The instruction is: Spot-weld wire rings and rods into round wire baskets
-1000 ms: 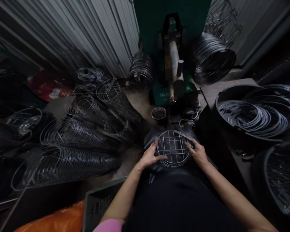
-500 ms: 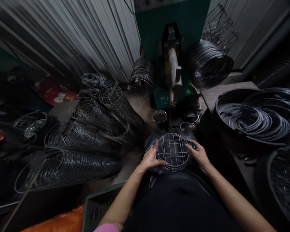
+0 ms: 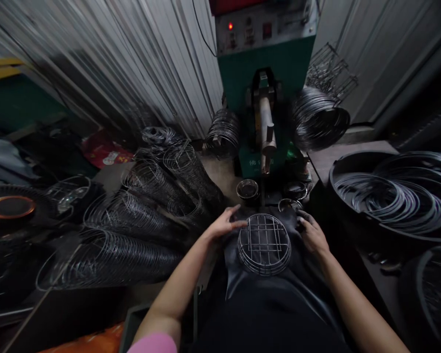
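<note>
A small stack of round wire grids (image 3: 264, 243) lies on the black apron over my lap. My left hand (image 3: 223, 223) hovers just left of the stack, fingers stretched out and apart, holding nothing. My right hand (image 3: 311, 233) rests on the apron to the right of the stack, off the wire; its fingers curl down at the apron's edge and I cannot make out whether they grip anything. Straight ahead stands a green welding machine (image 3: 266, 98) with its metal arm (image 3: 265, 122) pointing toward me.
Long rolls of stacked wire rings (image 3: 132, 230) lie on the floor at left. Black tubs of wire hoops (image 3: 393, 193) sit at right. Coils of wire (image 3: 318, 117) flank the machine. Small round dishes (image 3: 247, 189) stand before its base. Corrugated metal wall behind.
Both hands have let go of the grid stack, which now lies alone on the apron. The left hand lifted up and left. The view tilted up, showing the machine's control panel.
</note>
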